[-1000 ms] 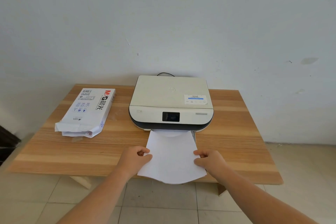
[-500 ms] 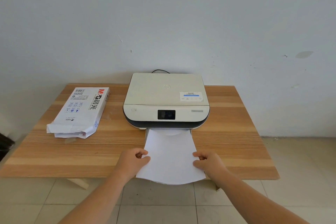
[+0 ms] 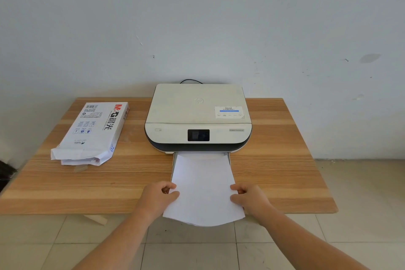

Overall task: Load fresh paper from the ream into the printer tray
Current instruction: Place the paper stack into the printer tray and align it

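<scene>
- White paper stack (image 3: 203,184) sits slightly deeper toward the printer (image 3: 198,118) than a second ago; its far edge is in the pulled-out tray (image 3: 173,163), and the near edge overhangs the table (image 3: 285,160) front, sagging in a curve.
- Compared with the earlier frames, both hands hold the same places on the stack's side edges, and the whole scene appears lower and nearer the middle of the head view, so the camera has shifted a little.
- Left hand (image 3: 156,198) grasps the stack's left edge: thumb on top of the sheets, fingers curled under and around the edge.
- Right hand (image 3: 251,199) grasps the opposite edge the same way, with curled fingers pinching the paper; neither hand is released.
- Between the two grips the sheets lie mostly flat; beyond them the paper runs straight into the tray at the printer's front, below its dark screen (image 3: 198,135).
- Well to the left of the left grip, the opened ream (image 3: 92,133) lies flat on the wood, apart from the printer, with its torn end toward the person and loose sheets showing inside.
- Behind the printer, far from both grips, a black cable (image 3: 190,81) arcs against the wall (image 3: 197,17).
- Under the forearms lies a tiled floor (image 3: 197,252).
</scene>
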